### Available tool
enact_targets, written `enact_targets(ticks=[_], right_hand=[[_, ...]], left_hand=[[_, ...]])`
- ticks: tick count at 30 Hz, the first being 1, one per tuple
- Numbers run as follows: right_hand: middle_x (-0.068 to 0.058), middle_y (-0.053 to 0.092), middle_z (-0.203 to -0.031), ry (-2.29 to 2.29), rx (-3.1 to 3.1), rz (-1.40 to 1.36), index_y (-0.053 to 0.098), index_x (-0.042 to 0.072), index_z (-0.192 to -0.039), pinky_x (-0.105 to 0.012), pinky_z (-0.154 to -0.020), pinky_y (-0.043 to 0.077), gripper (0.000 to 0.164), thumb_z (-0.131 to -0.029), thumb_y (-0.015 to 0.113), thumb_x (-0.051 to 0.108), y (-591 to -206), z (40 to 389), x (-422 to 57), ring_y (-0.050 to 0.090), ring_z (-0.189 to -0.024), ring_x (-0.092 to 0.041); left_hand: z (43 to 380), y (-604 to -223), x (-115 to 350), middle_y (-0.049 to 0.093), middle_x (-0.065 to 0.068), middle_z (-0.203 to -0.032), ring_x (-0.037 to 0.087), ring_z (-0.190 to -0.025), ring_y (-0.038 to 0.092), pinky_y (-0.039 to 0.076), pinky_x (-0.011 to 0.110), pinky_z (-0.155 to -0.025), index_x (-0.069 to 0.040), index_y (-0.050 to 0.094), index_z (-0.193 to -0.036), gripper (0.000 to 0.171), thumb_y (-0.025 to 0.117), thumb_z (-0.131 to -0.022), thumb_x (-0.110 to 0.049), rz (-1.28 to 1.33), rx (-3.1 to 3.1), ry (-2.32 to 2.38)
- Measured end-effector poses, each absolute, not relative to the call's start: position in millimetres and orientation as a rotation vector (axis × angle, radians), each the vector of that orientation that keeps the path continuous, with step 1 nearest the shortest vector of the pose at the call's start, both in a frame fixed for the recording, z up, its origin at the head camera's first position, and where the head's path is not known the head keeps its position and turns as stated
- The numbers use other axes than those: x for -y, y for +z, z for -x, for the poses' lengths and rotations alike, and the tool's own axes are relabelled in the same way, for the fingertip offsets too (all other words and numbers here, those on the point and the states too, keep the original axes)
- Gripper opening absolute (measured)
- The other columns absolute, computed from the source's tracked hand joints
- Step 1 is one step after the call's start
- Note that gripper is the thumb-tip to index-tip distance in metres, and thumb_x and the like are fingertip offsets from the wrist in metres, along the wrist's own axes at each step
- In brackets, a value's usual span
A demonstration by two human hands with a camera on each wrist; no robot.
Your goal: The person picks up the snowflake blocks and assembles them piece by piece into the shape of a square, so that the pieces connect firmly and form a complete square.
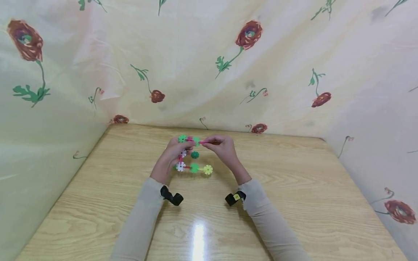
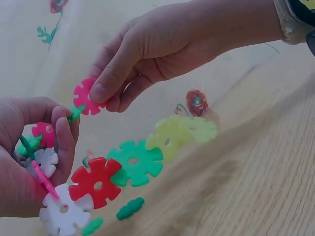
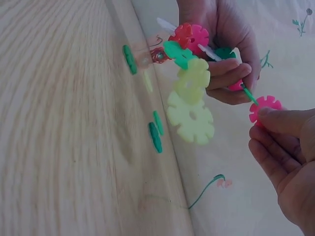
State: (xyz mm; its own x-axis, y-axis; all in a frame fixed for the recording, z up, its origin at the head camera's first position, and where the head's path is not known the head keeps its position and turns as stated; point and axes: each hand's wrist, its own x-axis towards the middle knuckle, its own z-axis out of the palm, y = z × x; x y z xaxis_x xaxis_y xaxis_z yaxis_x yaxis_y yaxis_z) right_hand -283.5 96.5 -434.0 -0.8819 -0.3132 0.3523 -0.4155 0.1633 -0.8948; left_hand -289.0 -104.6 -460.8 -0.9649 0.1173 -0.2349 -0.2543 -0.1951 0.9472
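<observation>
My left hand (image 1: 169, 156) grips a chain of interlocking notched plastic discs, its fingers curled round part of it. White discs (image 2: 65, 209), a red disc (image 2: 95, 183), a green disc (image 2: 135, 163) and yellow discs (image 3: 191, 117) run out from that hand. At the far end of the chain, a green disc (image 1: 196, 141) sticks out past the left fingertips. Between thumb and fingers, my right hand (image 1: 222, 148) pinches a pink disc (image 2: 85, 97), its edge right at that green disc's rim. The left fingers hide some of the joined pieces.
Loose green discs lie on the wooden table below the chain, among them a dark green disc (image 1: 195, 155). The wooden table (image 1: 294, 188) meets a flower-printed cloth (image 1: 196, 72) at its back and sides.
</observation>
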Motion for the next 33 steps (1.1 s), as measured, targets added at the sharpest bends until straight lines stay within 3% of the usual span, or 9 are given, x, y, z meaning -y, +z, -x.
enact_targets(ticks=[5,12,15,23,28,33], right_hand=[[-0.03,0.073,-0.099,1.852,2.295,-0.771,0.073,-0.013,-0.095,-0.02,-0.073,0.059,0.009,-0.087,0.074,-0.008,-434,285,-99,0.075,-0.084,-0.027],[-0.03,0.073,-0.098,1.876,2.277,-0.735,0.073,-0.013,-0.094,-0.02,-0.075,0.059,0.009,-0.088,0.074,-0.007,-443,295,-99,0.074,-0.088,-0.038],[-0.029,0.073,-0.099,1.878,2.274,-0.728,0.074,-0.011,-0.095,-0.019,-0.074,0.059,0.01,-0.088,0.075,-0.004,-450,302,-100,0.074,-0.088,-0.035],[-0.026,0.074,-0.097,1.862,2.283,-0.8,0.076,-0.005,-0.095,-0.024,-0.072,0.06,0.01,-0.088,0.078,0.002,-457,309,-106,0.072,-0.079,-0.01],[-0.024,0.074,-0.097,1.847,2.335,-0.796,0.075,-0.006,-0.095,-0.025,-0.072,0.061,0.01,-0.088,0.078,0.0,-459,310,-108,0.071,-0.078,-0.007],[-0.023,0.074,-0.099,1.849,2.407,-0.774,0.074,-0.008,-0.096,-0.028,-0.075,0.061,0.011,-0.088,0.077,0.0,-462,312,-110,0.071,-0.08,-0.009]], left_hand=[[289,-459,104,0.064,0.0,-0.083,0.007,-0.073,0.061,0.057,0.023,-0.073,-0.002,0.061,-0.121,0.028,0.071,-0.096,-0.011,0.148,-1.824,2.251],[288,-457,100,0.064,0.0,-0.078,0.009,-0.071,0.06,0.055,0.021,-0.069,-0.004,0.064,-0.106,0.013,0.07,-0.097,-0.01,0.095,-1.83,2.286],[287,-456,100,0.065,0.0,-0.078,0.009,-0.071,0.061,0.056,0.021,-0.069,-0.004,0.064,-0.105,0.012,0.07,-0.096,-0.01,0.092,-1.838,2.292],[289,-459,101,0.065,0.003,-0.088,0.01,-0.076,0.064,0.058,0.022,-0.071,0.001,0.059,-0.128,0.035,0.07,-0.096,-0.01,0.098,-1.809,2.265],[290,-465,109,0.066,0.006,-0.099,0.015,-0.085,0.067,0.06,0.024,-0.077,0.003,0.054,-0.14,0.047,0.068,-0.098,-0.013,0.007,-1.785,2.183],[291,-471,117,0.07,0.01,-0.107,0.019,-0.09,0.072,0.061,0.024,-0.076,0.004,0.058,-0.137,0.042,0.065,-0.101,-0.018,-0.089,-1.798,2.093]])
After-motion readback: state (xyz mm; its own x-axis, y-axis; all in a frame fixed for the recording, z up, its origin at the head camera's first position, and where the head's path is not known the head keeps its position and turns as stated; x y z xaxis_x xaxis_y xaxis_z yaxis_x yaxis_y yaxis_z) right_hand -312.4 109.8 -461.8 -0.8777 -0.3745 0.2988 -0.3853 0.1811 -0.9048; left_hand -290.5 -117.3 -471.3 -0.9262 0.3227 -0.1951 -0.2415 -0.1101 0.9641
